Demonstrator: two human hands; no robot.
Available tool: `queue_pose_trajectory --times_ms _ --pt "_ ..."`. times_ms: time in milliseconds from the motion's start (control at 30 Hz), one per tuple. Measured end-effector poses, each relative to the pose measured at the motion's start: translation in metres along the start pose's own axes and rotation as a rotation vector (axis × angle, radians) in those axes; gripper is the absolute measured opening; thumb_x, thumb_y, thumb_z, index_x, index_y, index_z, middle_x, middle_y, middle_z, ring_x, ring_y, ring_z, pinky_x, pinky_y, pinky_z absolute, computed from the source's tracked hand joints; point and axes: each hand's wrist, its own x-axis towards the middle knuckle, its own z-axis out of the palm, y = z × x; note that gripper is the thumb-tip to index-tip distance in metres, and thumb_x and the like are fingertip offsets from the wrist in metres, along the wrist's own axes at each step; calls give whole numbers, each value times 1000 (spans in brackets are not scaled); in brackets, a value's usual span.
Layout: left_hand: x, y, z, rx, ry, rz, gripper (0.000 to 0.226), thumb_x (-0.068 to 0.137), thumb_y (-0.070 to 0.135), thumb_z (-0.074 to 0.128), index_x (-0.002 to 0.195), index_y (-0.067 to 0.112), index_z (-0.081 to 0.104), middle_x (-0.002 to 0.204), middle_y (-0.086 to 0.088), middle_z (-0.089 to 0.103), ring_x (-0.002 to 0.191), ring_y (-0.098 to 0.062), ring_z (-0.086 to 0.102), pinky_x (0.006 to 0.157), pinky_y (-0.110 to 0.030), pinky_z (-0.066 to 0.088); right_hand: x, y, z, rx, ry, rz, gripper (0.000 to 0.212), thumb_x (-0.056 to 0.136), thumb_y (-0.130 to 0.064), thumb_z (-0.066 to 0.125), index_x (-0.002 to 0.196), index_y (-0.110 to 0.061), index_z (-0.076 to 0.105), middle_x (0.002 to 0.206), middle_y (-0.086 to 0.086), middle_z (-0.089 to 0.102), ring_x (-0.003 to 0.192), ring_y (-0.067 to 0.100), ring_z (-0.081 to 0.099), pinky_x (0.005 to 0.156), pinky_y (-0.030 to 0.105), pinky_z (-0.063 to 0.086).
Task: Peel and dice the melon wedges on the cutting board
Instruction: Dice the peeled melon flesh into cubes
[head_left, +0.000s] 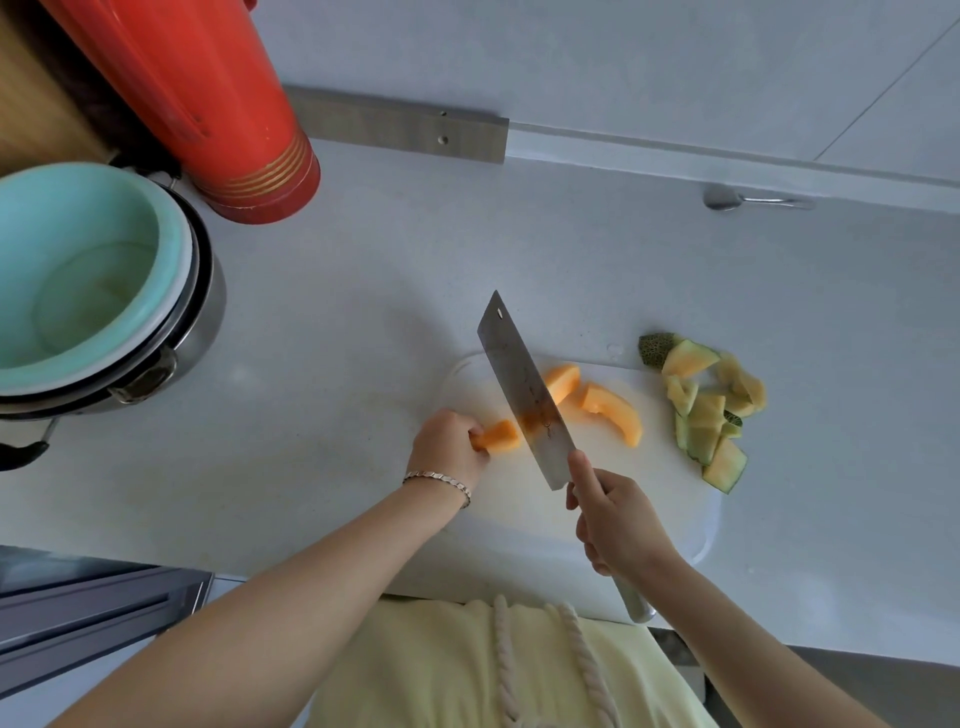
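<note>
Seeming slippery, the melon piece (501, 435) is gripped at its end by the left hand (449, 446), the knife (519, 384) by the right hand (618, 522)

Soft, even light, cool bluish cast, moderately bright. Shadows faint: pale smudge on counter (363, 291) left of cleaver (524, 395). Dull sheen on cleaver blade, orange of melon (501, 435) mirrored in it. Strong wide-angle bending at edges: flask (208, 104) and pot (104, 291) stretched, wall (623, 52) lines slanted. Fine detail slightly soft throughout.

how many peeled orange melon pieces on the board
3. One piece in the left hand; a short piece behind the cleaver; a curved wedge to its right. The blade may hide more.
</note>
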Motion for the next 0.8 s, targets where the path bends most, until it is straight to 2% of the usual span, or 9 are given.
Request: queue_pose_trajectory --times_ms 267,400,500,600,700,800 --pt "-1 2 0 4 1 -1 27 79 1 53 96 11 71 111 -8 63 102 -28 60 81 -27 45 -4 0 3 -93 -14 4 51 93 -56 36 69 -11 43 51 2 39 40 14 34 40 18 31" --pt "-1 2 0 9 1 -1 27 78 2 52 95 11 71 110 -9 63 100 -28 60 80 -26 45 4 3 12 -137 13 -42 50 92 -56 35 71 -11 40 61 9 36 53 21 32 54 30 29" --pt "-1 2 0 9 -6 0 26 79 4 53 95 11 72 110 -9 62 100 -29 60 77 -25 43 9 8 20 -145 37 -67 49 92 -55 35 71 -11 39 63 10 36 56 21 33 57 32 30" --pt "-1 1 0 4 -8 11 26 79 3 52 94 10 72 107 -12 63 97 -30 60 76 -25 43 10 10 24 -75 50 -68 50 94 -52 35 70 -9 42 60 10 36 52 20 34 53 30 31" --pt "-2 -1 0 -2 -3 20 28 78 3 52 96 10 72 107 -11 65 99 -29 60 79 -26 44 10 7 18 62 18 0 51 95 -51 35 69 -9 45 52 4 38 40 16 33 40 21 29" --pt "-3 -1 0 -10 -2 1 29 78 3 52 99 12 71 109 -8 65 101 -27 60 82 -25 45 5 4 10 79 4 17 52 94 -53 36 69 -9 46 50 3 39 37 15 32 38 19 29"
